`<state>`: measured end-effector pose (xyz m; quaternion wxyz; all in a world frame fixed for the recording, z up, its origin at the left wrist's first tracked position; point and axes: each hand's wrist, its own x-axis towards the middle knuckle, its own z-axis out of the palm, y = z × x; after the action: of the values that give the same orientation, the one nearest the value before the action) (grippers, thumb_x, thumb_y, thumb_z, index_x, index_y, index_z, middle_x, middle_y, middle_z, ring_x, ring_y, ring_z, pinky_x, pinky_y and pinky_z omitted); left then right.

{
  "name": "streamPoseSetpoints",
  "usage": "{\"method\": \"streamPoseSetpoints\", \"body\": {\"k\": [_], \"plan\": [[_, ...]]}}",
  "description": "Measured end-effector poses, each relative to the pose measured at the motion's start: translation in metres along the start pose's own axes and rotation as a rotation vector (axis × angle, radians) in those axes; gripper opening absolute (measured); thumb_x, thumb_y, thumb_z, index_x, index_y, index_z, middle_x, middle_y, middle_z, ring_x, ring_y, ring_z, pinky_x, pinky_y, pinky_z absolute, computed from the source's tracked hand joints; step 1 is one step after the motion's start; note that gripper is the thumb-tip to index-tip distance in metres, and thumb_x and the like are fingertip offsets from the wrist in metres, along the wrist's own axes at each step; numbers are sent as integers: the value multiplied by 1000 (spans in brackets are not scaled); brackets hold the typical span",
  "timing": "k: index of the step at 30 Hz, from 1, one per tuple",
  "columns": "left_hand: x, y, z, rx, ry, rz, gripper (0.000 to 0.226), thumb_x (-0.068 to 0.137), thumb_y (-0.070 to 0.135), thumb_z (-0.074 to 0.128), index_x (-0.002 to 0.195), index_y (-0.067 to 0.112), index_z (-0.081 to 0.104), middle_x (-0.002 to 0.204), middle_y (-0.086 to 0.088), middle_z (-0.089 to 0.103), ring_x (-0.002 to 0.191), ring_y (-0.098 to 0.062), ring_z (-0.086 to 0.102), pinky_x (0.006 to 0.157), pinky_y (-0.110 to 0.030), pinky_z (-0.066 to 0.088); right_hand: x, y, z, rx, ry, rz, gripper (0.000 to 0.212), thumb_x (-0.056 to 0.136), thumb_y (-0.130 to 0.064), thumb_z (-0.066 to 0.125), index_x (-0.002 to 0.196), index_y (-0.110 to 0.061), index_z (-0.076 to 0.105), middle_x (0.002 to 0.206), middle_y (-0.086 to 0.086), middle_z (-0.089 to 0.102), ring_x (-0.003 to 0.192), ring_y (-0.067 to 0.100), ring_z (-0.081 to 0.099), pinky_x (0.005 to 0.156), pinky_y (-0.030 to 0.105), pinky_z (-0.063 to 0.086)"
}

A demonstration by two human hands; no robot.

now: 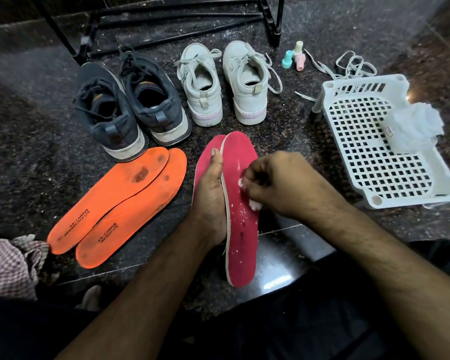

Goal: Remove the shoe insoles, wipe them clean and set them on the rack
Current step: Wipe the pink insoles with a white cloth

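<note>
Pink insole (240,203) gripped edgewise by left hand (209,193); right hand (276,183) fingers pinch tissue (253,205).

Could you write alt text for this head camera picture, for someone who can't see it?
A left hand holds a pink foam insole while the right hand rubs it with a white wipe. Two orange foam insoles lie on the dark stone floor.

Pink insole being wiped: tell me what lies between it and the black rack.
The white shoes stand on the floor directly between the pink insole and the black rack; the dark shoes sit left of that line.
</note>
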<state>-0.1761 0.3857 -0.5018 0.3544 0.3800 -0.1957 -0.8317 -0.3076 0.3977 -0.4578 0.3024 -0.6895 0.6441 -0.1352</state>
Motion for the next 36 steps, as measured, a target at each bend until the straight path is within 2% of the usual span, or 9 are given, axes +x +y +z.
{"method": "streamPoseSetpoints", "body": {"k": [3, 8, 11, 14, 20, 26, 28, 33, 36], "plan": [[-1, 2, -3, 14, 35, -31, 77, 95, 74, 26, 88, 7, 63, 56, -11, 51, 32, -21, 48, 33, -20, 41, -4, -7, 3, -3, -71, -71, 5, 83, -22, 73, 82, -24, 78, 74, -10, 74, 69, -2, 65, 66, 1, 38], [-2, 1, 2, -79, -26, -3, 79, 96, 73, 23, 95, 5, 62, 64, -15, 56, 50, -23, 57, 50, -27, 51, -1, 2, -7, 48, 117, 53, 6, 84, -24, 72, 81, -23, 77, 66, -9, 73, 63, 0, 68, 67, 11, 51], [-1, 0, -1, -48, 20, 1, 85, 95, 75, 24, 80, 6, 71, 57, -11, 58, 41, -19, 56, 43, -24, 46, -4, -5, 3, 109, -7, 11, 7, 85, -26, 73, 81, -22, 77, 66, -9, 72, 62, -3, 64, 62, 7, 44], [-2, 5, 2, -85, 17, 0, 91, 96, 73, 23, 69, 6, 78, 68, -11, 71, 58, -21, 71, 52, -26, 57, -7, -9, 7, 268, -134, -50, 6, 86, -20, 74, 84, -16, 78, 71, -1, 74, 63, 2, 62, 68, 21, 50], [-1, 5, -2, -27, 71, 16, 90, 95, 77, 19, 67, 12, 76, 60, -11, 61, 48, -24, 59, 46, -26, 47, -2, -2, 7, 100, 56, -99, 5, 86, -26, 73, 86, -26, 78, 76, -9, 74, 72, 2, 67, 73, 17, 50], [-1, 13, -3, -66, 52, -42, 102, 90, 81, 20, 130, -5, 59, 99, -19, 71, 86, -30, 71, 68, -35, 61, -5, -6, 6, 31, -32, -365, 8, 83, -24, 74, 90, -24, 80, 79, -13, 69, 75, 6, 66, 71, 11, 43], [-2, 13, -3, -59, 49, -50, 104, 89, 83, 19, 134, -3, 57, 104, -18, 71, 91, -31, 70, 72, -36, 61, -5, -6, 9, -32, 33, -361, 12, 83, -24, 74, 93, -25, 80, 82, -10, 68, 78, 13, 67, 73, 20, 47], [0, 13, -7, -56, 69, -51, 106, 89, 83, 18, 134, -4, 58, 106, -22, 70, 92, -33, 69, 76, -41, 61, -5, -4, 6, -16, -140, -408, 12, 81, -22, 74, 91, -27, 80, 73, -20, 59, 73, 1, 64, 72, 5, 41], [0, 14, -6, -54, 40, -43, 104, 89, 84, 16, 129, -2, 60, 100, -17, 72, 86, -32, 67, 77, -39, 53, -4, 0, 4, 8, -2, -327, 12, 82, -20, 75, 92, -24, 80, 83, -10, 72, 78, 6, 67, 75, 13, 46]]}}
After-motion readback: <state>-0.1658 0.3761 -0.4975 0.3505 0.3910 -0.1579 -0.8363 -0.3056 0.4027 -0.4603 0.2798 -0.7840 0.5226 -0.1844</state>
